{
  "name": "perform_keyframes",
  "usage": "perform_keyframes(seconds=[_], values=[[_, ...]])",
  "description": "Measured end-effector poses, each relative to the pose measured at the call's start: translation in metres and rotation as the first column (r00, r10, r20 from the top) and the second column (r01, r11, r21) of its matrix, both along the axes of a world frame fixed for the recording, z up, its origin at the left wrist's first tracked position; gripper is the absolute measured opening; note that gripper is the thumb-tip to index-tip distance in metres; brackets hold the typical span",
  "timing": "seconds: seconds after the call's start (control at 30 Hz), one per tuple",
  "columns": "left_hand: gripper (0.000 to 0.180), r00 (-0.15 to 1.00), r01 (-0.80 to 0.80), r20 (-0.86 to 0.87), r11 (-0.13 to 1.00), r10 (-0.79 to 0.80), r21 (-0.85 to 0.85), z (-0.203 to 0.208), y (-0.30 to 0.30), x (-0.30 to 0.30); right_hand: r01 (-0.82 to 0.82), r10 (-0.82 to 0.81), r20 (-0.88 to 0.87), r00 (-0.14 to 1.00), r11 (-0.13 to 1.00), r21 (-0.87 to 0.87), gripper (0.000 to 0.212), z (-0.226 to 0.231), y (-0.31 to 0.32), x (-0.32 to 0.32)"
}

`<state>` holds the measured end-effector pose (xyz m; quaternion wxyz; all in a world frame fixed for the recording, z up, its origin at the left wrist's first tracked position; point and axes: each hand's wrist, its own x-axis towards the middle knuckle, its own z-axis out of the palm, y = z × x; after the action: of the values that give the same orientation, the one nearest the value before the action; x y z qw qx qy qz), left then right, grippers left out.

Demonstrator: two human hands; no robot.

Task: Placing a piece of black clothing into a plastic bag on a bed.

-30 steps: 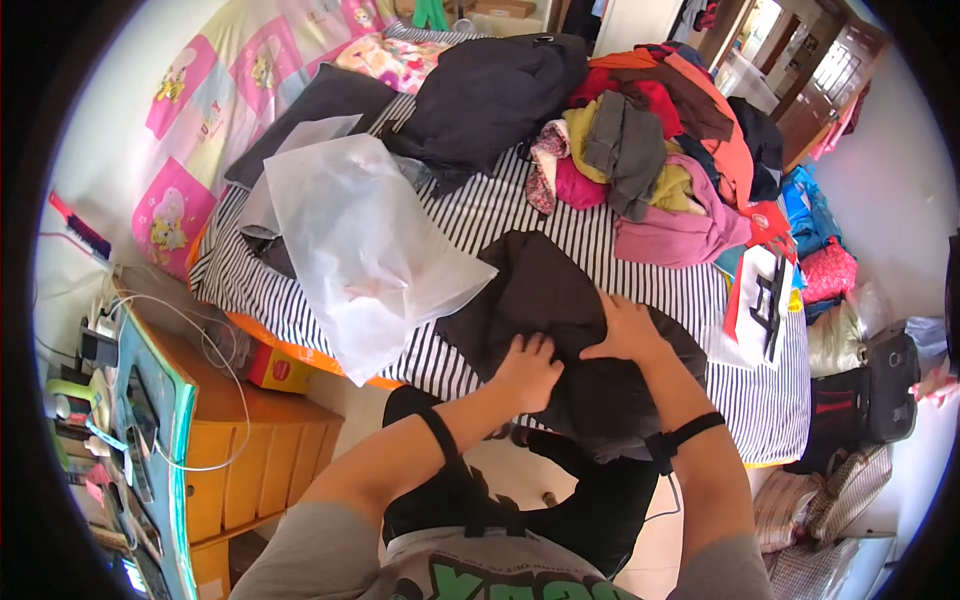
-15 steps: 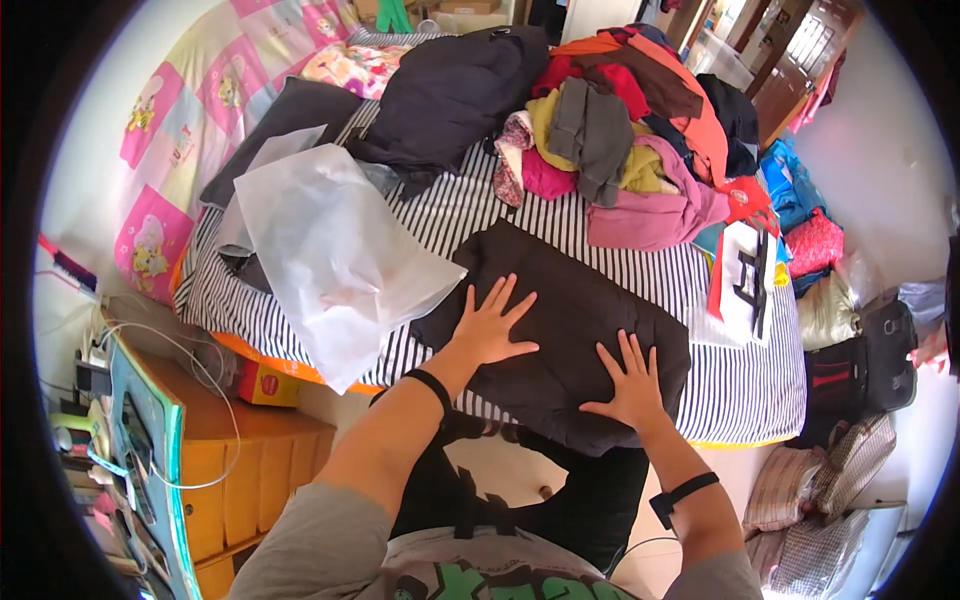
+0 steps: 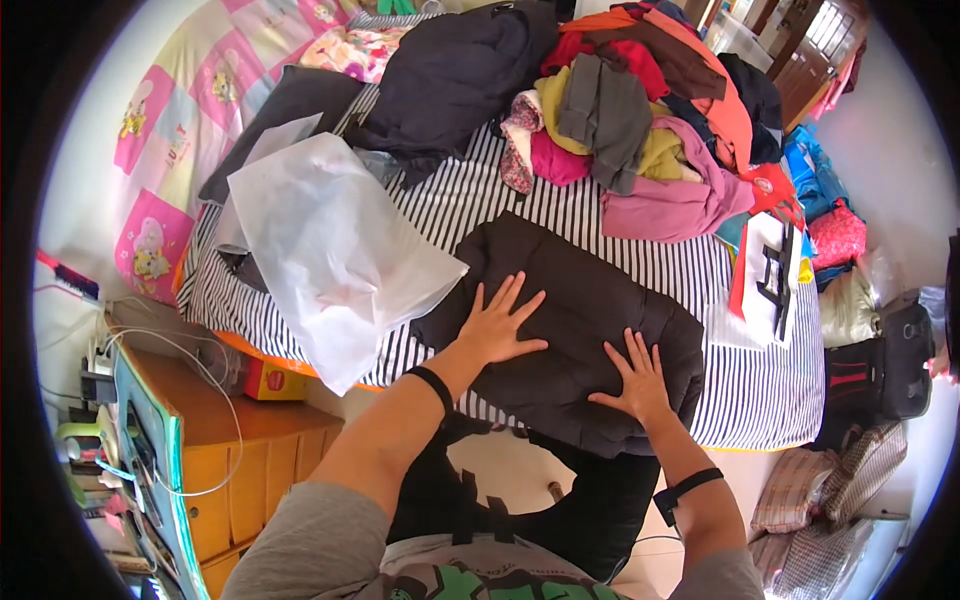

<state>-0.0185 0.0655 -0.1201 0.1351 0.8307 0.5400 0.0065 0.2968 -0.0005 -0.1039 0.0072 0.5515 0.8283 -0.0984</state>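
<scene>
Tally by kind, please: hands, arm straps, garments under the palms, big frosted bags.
Hands: 2 (left hand, right hand)
Arm straps: 2 (left strap, right strap)
Dark garment: 1
Big frosted bag: 1
Total: 6

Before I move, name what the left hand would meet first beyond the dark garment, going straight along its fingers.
Beyond the dark garment, the left hand would first cross the striped sheet, then likely bump the clothes pile; which piece is hard to tell.
</scene>
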Motion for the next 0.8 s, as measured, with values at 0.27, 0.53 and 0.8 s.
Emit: perform_keyframes(seconds=[0.27, 0.53, 0.8], values=[[0.094, 0.999, -0.007, -0.037, 0.998, 0.004, -0.058, -0.003, 0.003, 0.003, 0.022, -0.029, -0.078, 0.997, 0.995, -0.093, 0.107, -0.012, 0.008, 0.004], [0.092, 0.996, -0.035, -0.088, 0.995, 0.027, -0.09, 0.01, 0.007, 0.008, 0.031, -0.047, -0.117, 0.992, 0.99, -0.137, 0.108, -0.013, 0.018, 0.006], [0.089, 0.987, 0.144, 0.087, 0.983, -0.134, -0.117, 0.088, -0.058, 0.059, -0.04, 0.011, -0.096, 0.995, 0.951, -0.305, 0.071, 0.053, 0.051, 0.011]])
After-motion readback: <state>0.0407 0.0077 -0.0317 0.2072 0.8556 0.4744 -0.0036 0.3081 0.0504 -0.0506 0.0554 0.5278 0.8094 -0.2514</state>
